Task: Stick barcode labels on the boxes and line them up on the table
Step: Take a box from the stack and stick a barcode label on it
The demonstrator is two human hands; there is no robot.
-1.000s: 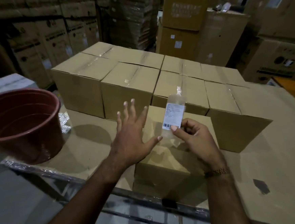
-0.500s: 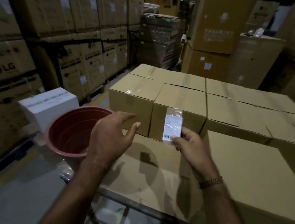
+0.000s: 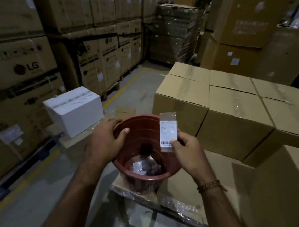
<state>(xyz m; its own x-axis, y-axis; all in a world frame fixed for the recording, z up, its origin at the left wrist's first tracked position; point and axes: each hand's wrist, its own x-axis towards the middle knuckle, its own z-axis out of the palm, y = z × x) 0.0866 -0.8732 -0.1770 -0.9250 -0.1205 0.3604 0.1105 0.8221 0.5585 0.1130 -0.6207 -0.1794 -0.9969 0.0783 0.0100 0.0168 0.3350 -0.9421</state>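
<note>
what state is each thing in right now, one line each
left hand: grips the bucket's rim
right hand: pinches the label's lower end
label: upright, off any box, above the bucket
bucket: tipped toward the camera, scraps inside
brown boxes: taped shut, packed side by side
white box: closed, sits apart from the brown ones

The bench [image 3: 183,191] is wearing a cardboard sheet with crinkly plastic wrap along its near edge. Sitting on it: taped brown boxes [image 3: 234,120] packed tight in rows on the right, a reddish bucket [image 3: 141,159] at the near left corner, and a white box [image 3: 73,111] sitting further left.
</note>
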